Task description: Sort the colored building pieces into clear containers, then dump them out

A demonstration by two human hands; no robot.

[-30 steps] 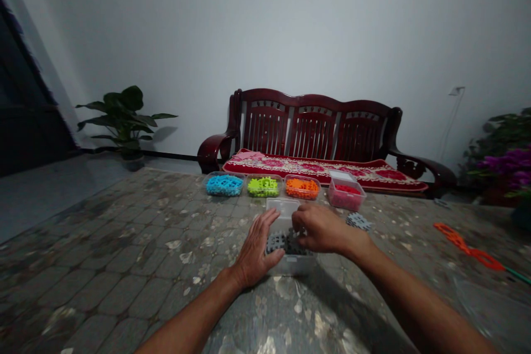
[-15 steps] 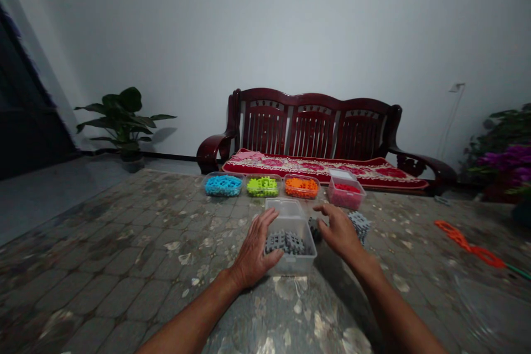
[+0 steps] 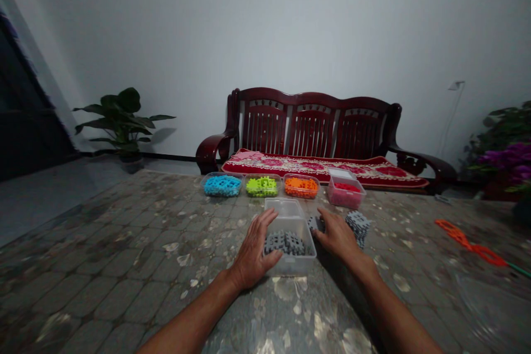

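A clear plastic box (image 3: 290, 268) with several grey interlocking plastic pieces (image 3: 284, 241) inside stands in front of me, its lid tilted back at the far side. My left hand (image 3: 257, 251) lies along the box's left side, fingers stretched out and the thumb across the near left corner. Just right of the box, my right hand (image 3: 338, 235) has its thumb and fingertips closed on a grey interlocking piece (image 3: 316, 224), partly hidden by the fingers. A stack of grey pieces (image 3: 358, 227) stands beyond that hand on the right.
Behind are boxes of blue pieces (image 3: 223, 186), green pieces (image 3: 261, 186), orange pieces (image 3: 301, 187) and red pieces (image 3: 347, 194). Orange linked pieces (image 3: 468, 244) and a clear plastic item (image 3: 493, 307) lie right on the patterned tabletop (image 3: 136, 243). A wooden bench (image 3: 312, 135) stands behind.
My right hand has come down and its fingers have closed on a grey piece beside the box. My left hand has stayed at the box.
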